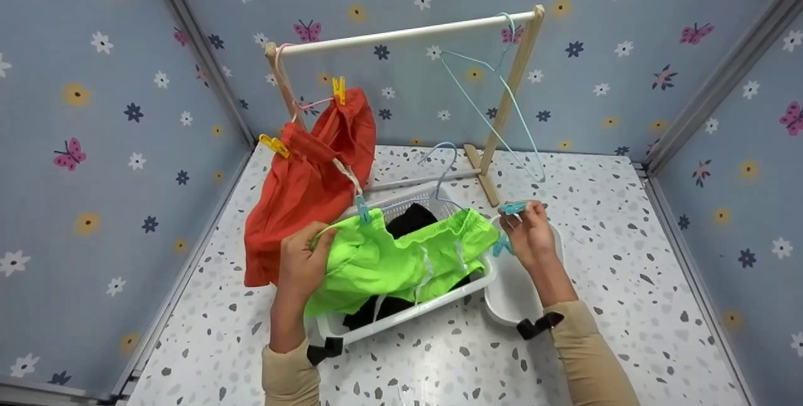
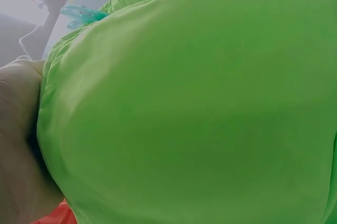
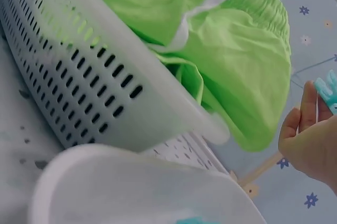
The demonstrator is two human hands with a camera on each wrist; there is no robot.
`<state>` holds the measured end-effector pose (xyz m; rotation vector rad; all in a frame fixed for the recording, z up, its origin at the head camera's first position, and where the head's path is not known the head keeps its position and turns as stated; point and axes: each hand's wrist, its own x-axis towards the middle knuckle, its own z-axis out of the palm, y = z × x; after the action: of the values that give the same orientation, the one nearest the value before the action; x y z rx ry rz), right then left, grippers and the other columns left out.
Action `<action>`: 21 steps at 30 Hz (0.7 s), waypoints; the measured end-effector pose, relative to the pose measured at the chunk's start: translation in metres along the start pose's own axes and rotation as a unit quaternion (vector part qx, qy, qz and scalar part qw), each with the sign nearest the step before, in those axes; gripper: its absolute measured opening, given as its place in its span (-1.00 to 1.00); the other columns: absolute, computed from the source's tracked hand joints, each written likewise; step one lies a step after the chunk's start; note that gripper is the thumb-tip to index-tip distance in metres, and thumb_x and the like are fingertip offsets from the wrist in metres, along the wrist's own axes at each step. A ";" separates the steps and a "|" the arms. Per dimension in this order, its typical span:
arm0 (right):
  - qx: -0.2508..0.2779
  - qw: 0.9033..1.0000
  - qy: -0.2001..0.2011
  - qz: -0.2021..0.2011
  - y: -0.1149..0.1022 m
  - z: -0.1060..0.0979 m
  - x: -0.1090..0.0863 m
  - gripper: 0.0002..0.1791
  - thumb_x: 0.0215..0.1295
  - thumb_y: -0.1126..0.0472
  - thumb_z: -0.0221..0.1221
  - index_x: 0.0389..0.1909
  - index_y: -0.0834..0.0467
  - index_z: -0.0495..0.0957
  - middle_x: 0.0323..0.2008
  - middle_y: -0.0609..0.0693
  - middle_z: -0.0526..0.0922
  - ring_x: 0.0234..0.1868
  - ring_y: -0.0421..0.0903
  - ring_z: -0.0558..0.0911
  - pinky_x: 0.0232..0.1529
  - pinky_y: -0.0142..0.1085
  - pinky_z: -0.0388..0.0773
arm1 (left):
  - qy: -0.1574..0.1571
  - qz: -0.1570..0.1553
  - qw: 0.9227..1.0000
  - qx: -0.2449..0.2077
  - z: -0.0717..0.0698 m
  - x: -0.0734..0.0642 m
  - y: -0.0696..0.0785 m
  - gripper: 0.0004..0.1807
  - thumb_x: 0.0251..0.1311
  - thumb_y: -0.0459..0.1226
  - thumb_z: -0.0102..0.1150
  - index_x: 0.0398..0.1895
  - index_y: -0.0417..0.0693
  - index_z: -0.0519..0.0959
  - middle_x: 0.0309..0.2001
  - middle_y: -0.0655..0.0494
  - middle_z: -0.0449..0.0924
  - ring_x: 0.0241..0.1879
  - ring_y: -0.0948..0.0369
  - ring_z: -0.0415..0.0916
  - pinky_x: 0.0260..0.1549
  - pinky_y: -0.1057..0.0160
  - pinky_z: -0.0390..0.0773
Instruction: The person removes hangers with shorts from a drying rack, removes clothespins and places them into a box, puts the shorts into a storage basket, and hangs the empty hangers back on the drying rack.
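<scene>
Bright green shorts [image 1: 401, 261] with white drawstrings lie over a white laundry basket [image 1: 408, 317]. My left hand [image 1: 304, 261] grips their left waistband edge, thumb on the near side. A teal clothespin [image 1: 362, 210] is fixed on the waistband near that hand, by a pale blue hanger [image 1: 446, 170] whose hook stands up behind the shorts. My right hand [image 1: 530, 236] pinches another teal clothespin [image 1: 514, 208] above a white bowl [image 1: 511, 305], right of the shorts. In the right wrist view this clothespin [image 3: 327, 92] is partly cut off. A further teal clothespin [image 1: 502, 245] shows below my right fingers.
A wooden rack with a white rod [image 1: 408, 32] stands behind the basket. Red shorts [image 1: 301, 199] hang at its left by yellow clothespins [image 1: 339, 90]. At its right hangs a bare light blue hanger [image 1: 486, 111]. Black cloth [image 1: 411, 221] lies in the basket. Flowered panels surround the speckled table [image 1: 633, 305].
</scene>
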<state>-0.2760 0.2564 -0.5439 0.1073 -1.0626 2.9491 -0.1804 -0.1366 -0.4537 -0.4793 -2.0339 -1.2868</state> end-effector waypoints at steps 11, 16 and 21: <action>-0.147 0.988 0.035 -0.004 -0.013 -0.012 0.001 -0.80 0.57 0.10 -0.22 -0.16 0.14 0.27 -0.26 0.06 0.55 -0.19 0.01 0.60 -0.11 -0.21 0.44 | 0.009 -0.008 1.000 -0.011 0.000 -0.003 -0.003 -0.85 0.09 -0.61 0.25 -0.53 -0.26 0.59 -0.66 0.04 0.45 -0.60 0.29 0.32 -0.53 0.39 0.29; -0.242 0.970 0.030 0.009 -0.018 -0.020 0.007 -0.76 0.56 0.07 -0.14 -0.12 0.18 0.29 -0.25 0.04 0.53 -0.19 -0.04 0.61 -0.06 -0.19 0.49 | 0.009 -0.014 1.000 -0.013 0.003 -0.008 -0.020 -0.83 0.08 -0.62 0.25 -0.52 -0.24 0.61 -0.65 0.04 0.47 -0.60 0.28 0.34 -0.53 0.40 0.31; -0.377 0.926 0.018 0.019 -0.020 -0.030 0.017 -0.64 0.54 0.03 -0.08 0.02 0.28 0.34 -0.19 0.07 0.51 -0.17 -0.09 0.60 -0.04 -0.25 0.52 | 0.007 -0.020 1.000 -0.017 0.005 -0.013 -0.038 -0.82 0.09 -0.58 0.28 -0.50 -0.14 0.64 -0.62 0.13 0.51 -0.57 0.28 0.39 -0.49 0.40 0.35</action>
<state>-0.2940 0.2903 -0.5527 0.0235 -2.0973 2.3308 -0.1962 -0.1482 -0.4891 -0.4466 -2.0212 -1.3472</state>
